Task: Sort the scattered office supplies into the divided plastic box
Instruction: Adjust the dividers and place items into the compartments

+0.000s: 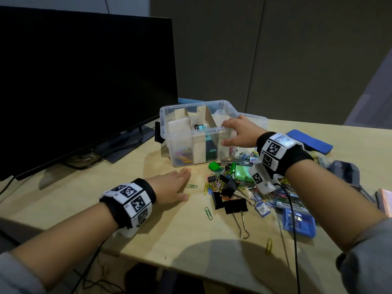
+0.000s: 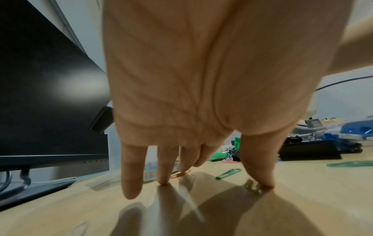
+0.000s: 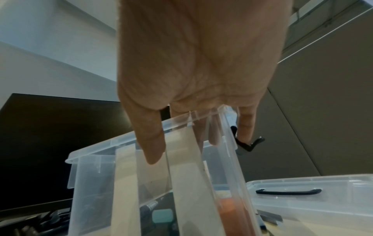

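While the right hand [image 1: 237,132] grips the clear divided plastic box [image 1: 192,135] by its near rim, apparently steadying it, the left hand [image 1: 169,185] lies flat and empty-fingered beside an orange wire paperclip [image 1: 186,170] on the wooden desk [image 1: 148,234].

A pale wooden desk [image 1: 148,230] carries a dark monitor [image 1: 80,81] before grey partition panels [image 1: 275,60].

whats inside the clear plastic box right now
Coloured paper clips fill the left compartment of the box; a teal item lies in the middle one. The right hand covers the right compartment.
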The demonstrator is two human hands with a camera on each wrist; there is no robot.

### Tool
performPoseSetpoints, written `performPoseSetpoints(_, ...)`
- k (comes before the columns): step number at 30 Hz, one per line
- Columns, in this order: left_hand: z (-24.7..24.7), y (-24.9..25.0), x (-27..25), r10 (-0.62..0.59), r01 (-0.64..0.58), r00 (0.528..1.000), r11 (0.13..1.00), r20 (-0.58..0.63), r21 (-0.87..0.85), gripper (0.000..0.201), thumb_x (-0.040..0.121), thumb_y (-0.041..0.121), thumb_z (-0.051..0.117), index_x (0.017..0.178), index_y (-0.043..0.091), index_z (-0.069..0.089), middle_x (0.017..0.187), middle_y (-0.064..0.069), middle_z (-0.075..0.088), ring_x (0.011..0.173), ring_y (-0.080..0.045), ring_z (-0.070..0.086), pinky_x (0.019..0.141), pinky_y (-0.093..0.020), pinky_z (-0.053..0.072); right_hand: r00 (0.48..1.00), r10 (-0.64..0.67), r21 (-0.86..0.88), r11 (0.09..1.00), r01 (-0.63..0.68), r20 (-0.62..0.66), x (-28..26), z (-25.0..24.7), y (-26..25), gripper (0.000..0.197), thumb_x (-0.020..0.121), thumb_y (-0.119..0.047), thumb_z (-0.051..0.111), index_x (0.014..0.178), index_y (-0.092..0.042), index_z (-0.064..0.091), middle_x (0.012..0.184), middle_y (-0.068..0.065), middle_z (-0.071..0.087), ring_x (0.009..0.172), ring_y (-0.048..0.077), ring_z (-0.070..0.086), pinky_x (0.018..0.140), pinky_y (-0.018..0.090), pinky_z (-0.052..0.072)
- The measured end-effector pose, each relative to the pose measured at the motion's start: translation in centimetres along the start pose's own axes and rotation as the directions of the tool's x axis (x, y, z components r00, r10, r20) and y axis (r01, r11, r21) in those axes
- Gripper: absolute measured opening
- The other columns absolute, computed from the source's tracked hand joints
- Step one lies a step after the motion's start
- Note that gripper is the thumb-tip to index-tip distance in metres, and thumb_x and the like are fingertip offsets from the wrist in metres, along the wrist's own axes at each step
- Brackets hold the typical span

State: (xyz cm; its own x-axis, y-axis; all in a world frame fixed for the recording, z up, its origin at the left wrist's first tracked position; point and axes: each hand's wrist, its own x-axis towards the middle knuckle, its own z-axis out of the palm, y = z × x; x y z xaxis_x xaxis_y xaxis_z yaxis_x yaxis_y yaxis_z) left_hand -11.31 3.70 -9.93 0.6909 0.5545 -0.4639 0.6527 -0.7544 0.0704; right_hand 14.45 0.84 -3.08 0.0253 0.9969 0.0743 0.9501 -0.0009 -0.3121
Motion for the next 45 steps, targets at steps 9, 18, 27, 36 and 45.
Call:
performPoseSetpoints(9, -1.2, 0.4, 2.2, 0.038, -0.033, 0.968, 0.999, -0.249, 0.023, 0.038, 0.093, 0.022, 0.061, 0.128, 0.010, 0.054, 0.131, -0.007, 0.048, 0.117, -0.027, 0.049, 0.099, -0.036, 0.042, 1.000, 0.006, 0.004, 1.000, -0.006, 0.003, 0.1, 0.1, 0.0, 0.033, 0.087, -0.036, 0.064, 0.116, -0.022, 0.057, 0.117, 0.002, 0.054, 0.120, 0.019, 0.033, 0.098, 0.040, 0.034)
performPoseSetpoints(18, -2.0, 1.6, 2.1, 0.061, -0.136, 0.947, 0.965, -0.315, -0.223, 0.012, 0.088, 0.006, 0.065, 0.099, 0.010, 0.064, 0.094, 0.000, 0.063, 0.080, -0.010, 0.055, 0.066, -0.016, 0.042, 1.000, 0.003, 0.008, 1.000, -0.003, -0.005, 0.0, 0.1, 0.1, 0.034, 0.087, -0.035, 0.064, 0.118, -0.023, 0.057, 0.117, 0.001, 0.053, 0.119, 0.019, 0.033, 0.097, 0.039, 0.034)
performPoseSetpoints(27, -2.4, -0.2, 0.7, -0.072, 0.040, 0.991, 0.966, -0.117, -0.254, 0.049, 0.071, 0.023, 0.085, 0.111, 0.017, 0.057, 0.101, 0.003, 0.061, 0.087, -0.013, 0.055, 0.069, -0.020, 0.045, 1.000, 0.002, 0.004, 1.000, -0.002, -0.005, 0.1, 0.1, 0.0, 0.035, 0.087, -0.035, 0.065, 0.118, -0.023, 0.056, 0.118, 0.002, 0.054, 0.118, 0.019, 0.033, 0.097, 0.040, 0.034)
performPoseSetpoints(36, -2.4, 2.6, 2.8, 0.044, -0.101, 0.973, 0.964, -0.226, -0.244, 0.021, 0.078, 0.015, 0.079, 0.094, 0.013, 0.065, 0.086, 0.004, 0.061, 0.082, -0.012, 0.055, 0.072, -0.022, 0.042, 1.000, 0.000, -0.003, 1.000, 0.000, -0.019, -0.1, 0.0, -0.2, 0.035, 0.087, -0.034, 0.065, 0.118, -0.021, 0.057, 0.117, 0.002, 0.055, 0.116, 0.018, 0.033, 0.096, 0.040, 0.035)
performPoseSetpoints(45, -2.5, 3.3, 2.9, 0.057, -0.074, 0.989, 0.990, -0.135, -0.122, 0.016, 0.093, 0.016, 0.061, 0.105, 0.008, 0.066, 0.107, -0.008, 0.067, 0.100, -0.024, 0.060, 0.080, -0.026, 0.044, 1.000, -0.002, -0.020, 1.000, 0.002, -0.015, -0.1, 0.1, -0.1, 0.035, 0.087, -0.034, 0.065, 0.117, -0.021, 0.056, 0.117, 0.002, 0.055, 0.117, 0.020, 0.033, 0.097, 0.042, 0.036)
